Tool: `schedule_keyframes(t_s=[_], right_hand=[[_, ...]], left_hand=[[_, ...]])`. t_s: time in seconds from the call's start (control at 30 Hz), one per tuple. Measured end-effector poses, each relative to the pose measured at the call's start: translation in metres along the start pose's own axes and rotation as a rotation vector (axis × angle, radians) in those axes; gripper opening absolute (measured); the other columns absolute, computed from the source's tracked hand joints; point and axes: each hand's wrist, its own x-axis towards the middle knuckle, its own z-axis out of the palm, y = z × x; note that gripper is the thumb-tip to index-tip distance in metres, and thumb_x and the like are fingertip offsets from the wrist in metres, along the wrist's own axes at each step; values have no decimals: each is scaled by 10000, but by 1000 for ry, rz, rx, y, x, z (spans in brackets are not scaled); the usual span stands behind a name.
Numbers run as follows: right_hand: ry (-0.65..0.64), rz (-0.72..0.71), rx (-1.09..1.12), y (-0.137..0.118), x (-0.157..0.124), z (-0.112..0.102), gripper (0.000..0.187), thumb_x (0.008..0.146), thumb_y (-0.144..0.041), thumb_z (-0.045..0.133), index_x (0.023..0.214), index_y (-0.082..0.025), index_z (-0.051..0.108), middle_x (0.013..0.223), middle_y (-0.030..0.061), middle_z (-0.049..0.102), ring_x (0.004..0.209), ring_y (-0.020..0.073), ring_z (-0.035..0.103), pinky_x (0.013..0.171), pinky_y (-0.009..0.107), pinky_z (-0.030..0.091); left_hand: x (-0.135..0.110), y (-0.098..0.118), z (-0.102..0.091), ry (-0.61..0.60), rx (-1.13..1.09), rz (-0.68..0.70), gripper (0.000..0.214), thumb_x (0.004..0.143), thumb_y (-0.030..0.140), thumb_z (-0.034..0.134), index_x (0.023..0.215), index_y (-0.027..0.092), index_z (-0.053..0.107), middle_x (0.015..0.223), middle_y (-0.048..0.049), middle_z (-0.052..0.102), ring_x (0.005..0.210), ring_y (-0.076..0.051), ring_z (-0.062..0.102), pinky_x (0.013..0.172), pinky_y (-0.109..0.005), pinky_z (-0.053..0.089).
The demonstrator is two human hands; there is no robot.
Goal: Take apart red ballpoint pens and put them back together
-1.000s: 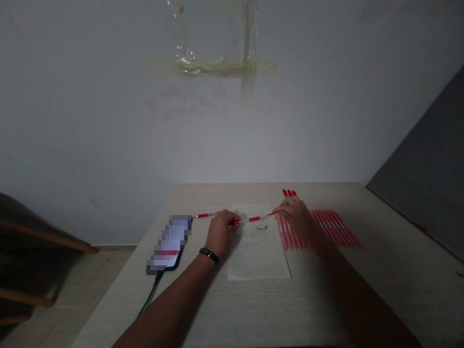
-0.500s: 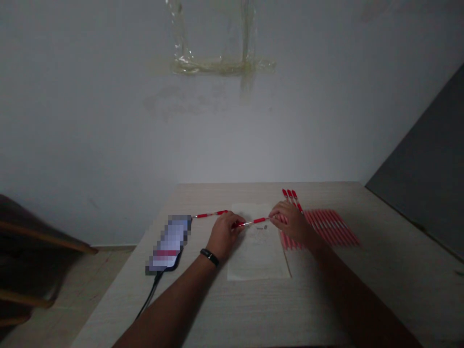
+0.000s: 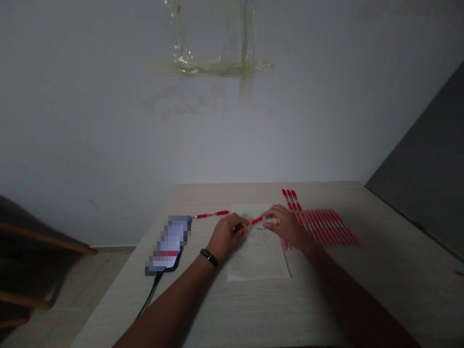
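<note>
My left hand (image 3: pixel 228 233) is closed on a red and clear pen (image 3: pixel 256 220), gripping it near its left end above a white sheet (image 3: pixel 259 263). The pen tilts slightly, its right end higher. At that end is my right hand (image 3: pixel 284 224), thumb and forefinger apart; whether a fingertip touches the pen I cannot tell. Another red pen (image 3: pixel 207 215) lies to the left of my left hand. Beyond my right hand are several pale red pens (image 3: pixel 329 227) in a row, partly covered by it.
Three red-capped pens (image 3: pixel 293 200) lie side by side behind my right hand. A phone (image 3: pixel 169 244) with a cable (image 3: pixel 148 297) rests on the left of the wooden table (image 3: pixel 235 311). The wall (image 3: pixel 268 145) stands behind the table's far edge.
My right thumb and forefinger have parted at the pen's right end, and the hand has shifted a little left. The pen in my left hand is tilted more steeply.
</note>
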Motion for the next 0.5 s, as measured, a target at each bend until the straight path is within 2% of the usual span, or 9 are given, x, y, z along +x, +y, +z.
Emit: schedule_keyframes(t_s=[0.1, 0.23, 0.37, 0.5], right_hand=[[-58, -23, -102, 1, -2, 4, 220, 878, -275, 763, 1088, -234, 714, 1081, 77, 669, 1055, 250, 588, 916, 410, 474], [-159, -42, -228, 2, -5, 11, 162, 854, -246, 787, 1010, -246, 743, 1096, 65, 659, 1094, 258, 560, 967, 446, 438], [-164, -36, -287, -2, -4, 18, 65, 855, -235, 786, 900, -240, 738, 1058, 55, 661, 1090, 259, 548, 956, 450, 412], [-117, -33, -303, -4, -2, 17, 71, 880, -182, 740, 883, -222, 682, 988, 50, 666, 1029, 253, 555, 912, 430, 411]], left_hand=[[0, -2, 0, 29, 1, -15, 195, 879, 212, 687, 1061, 220, 756, 887, -54, 692, 830, -196, 619, 779, -307, 453], [0, -5, 2, 40, 18, -39, 177, 886, 233, 673, 1042, 215, 756, 867, -55, 690, 809, -195, 618, 765, -306, 456], [0, -5, 3, 44, 19, -76, 186, 880, 231, 668, 1043, 213, 754, 901, -65, 712, 814, -199, 627, 749, -307, 461], [0, -7, 3, 53, 32, -99, 184, 884, 251, 657, 1028, 213, 765, 883, -68, 722, 800, -206, 632, 732, -315, 465]])
